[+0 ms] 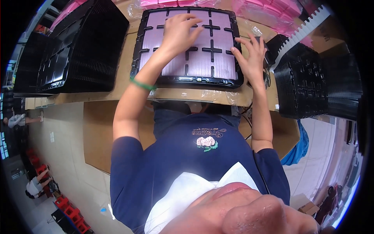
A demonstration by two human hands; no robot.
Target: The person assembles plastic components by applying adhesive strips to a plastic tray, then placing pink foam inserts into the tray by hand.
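Observation:
A black plastic tray (202,80) lies on the cardboard-covered table in front of me. Cross-shaped ribs divide it into several compartments, and flat pinkish-purple sheets (173,69) fill them. Over the upper middle of the tray is my left hand (180,34), fingers apart and nothing visible in them; whether it touches the sheets I cannot tell. A green band (142,84) circles that wrist. My right hand (250,58) is spread at the tray's right rim, its fingertips close to or touching the edge, and it holds nothing.
Tall stacks of black trays (93,50) rise on the left, with more black trays (302,84) on the right. Pink pieces (269,15) line the far side. A white toothed strip (300,34) slants at the right. People and red stools (72,213) are far left.

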